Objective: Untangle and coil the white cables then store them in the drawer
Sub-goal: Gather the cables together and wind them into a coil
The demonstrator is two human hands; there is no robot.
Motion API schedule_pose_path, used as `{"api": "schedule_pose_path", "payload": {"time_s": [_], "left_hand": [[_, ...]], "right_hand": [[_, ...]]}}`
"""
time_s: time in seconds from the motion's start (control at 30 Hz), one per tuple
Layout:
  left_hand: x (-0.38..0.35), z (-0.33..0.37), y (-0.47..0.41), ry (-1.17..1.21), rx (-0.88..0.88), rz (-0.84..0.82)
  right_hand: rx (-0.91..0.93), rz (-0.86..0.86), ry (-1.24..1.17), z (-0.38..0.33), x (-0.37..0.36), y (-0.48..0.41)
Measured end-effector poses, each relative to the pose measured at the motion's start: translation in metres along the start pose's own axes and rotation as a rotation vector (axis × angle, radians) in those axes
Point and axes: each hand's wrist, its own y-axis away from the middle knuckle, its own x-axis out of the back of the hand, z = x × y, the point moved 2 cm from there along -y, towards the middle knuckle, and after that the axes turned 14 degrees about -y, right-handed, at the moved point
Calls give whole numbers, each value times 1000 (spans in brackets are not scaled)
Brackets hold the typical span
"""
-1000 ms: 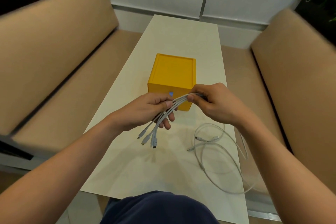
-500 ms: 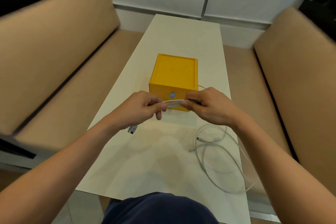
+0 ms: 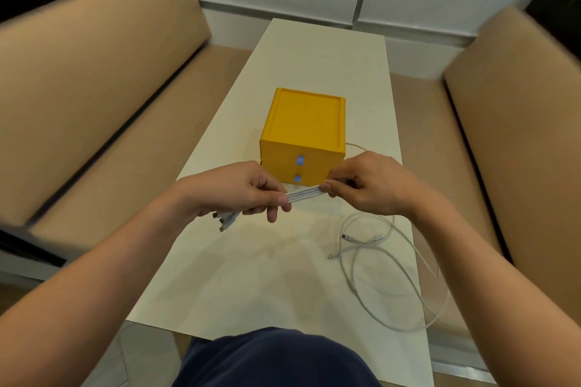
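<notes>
Cables (image 3: 303, 194) span left hand (image 3: 239, 193) to right hand (image 3: 369, 185) above table (image 3: 317, 53).

Table: long, pale cream top (image 3: 317, 66), running away beneath both hands.
Drawer box: yellow (image 3: 305, 122), standing on the table just beyond the left hand (image 3: 239, 192) and right hand (image 3: 367, 185); two drawer fronts, both flush.
Loose cable: white (image 3: 356, 280), lying in loops nearer than the right hand, one loop overhanging the table's right edge.
</notes>
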Motion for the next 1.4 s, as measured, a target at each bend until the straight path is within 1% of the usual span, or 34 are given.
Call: {"api": "schedule_pose_path", "payload": {"time_s": [0.1,0.2,0.27,0.33,0.4,0.47,0.53,0.67,0.77,0.8,0.87,0.93,1.0,1.07,1.17,1.27,1.33,1.4], "left_hand": [[-1,4,-5,-90,14,114],[-5,7,-10,-90,32,127],[-8,10,-12,-99,37,130],[-10,13,-15,-104,30,157],[-10,17,-15,-117,15,174],[-12,21,-14,-125,1,176],[-15,22,-10,-138,1,188],[-23,16,-5,-123,27,293],[-31,12,-4,-101,2,392],[-33,11,-3,-69,2,387],[-36,9,-2,16,20,324],[-37,3,0,38,30,254],[-36,-2,5,14,12,214],[-32,-1,11,-2,-5,217],[-26,12,20,9,-57,237],[-23,14,26,58,-91,210],[-20,8,29,64,-74,216],[-20,2,32,44,-40,231]], "right_hand": [[-26,18,60,2,-1,1],[-173,-119,-5,7,-6,4],[-173,-146,-7,3,-11,6],[-105,-73,-16,-8,-15,7],[-52,-28,-146,-20,-22,7],[-41,-26,-220,-24,-30,6],[-29,20,-242,-20,-32,7],[-15,92,-113,-18,-30,12],[-56,89,-40,-20,-27,12],[-88,62,-5,-20,-26,11],[-132,12,61,-23,-26,9],[-106,12,84,-30,-26,8],[-27,40,35,-37,-26,11],[30,64,-15,-39,-26,13],[9,116,-132,-31,-26,12],[12,177,-88,-32,-25,8],[18,175,-94,-37,-24,9],[9,126,-127,-40,-26,11]]}}
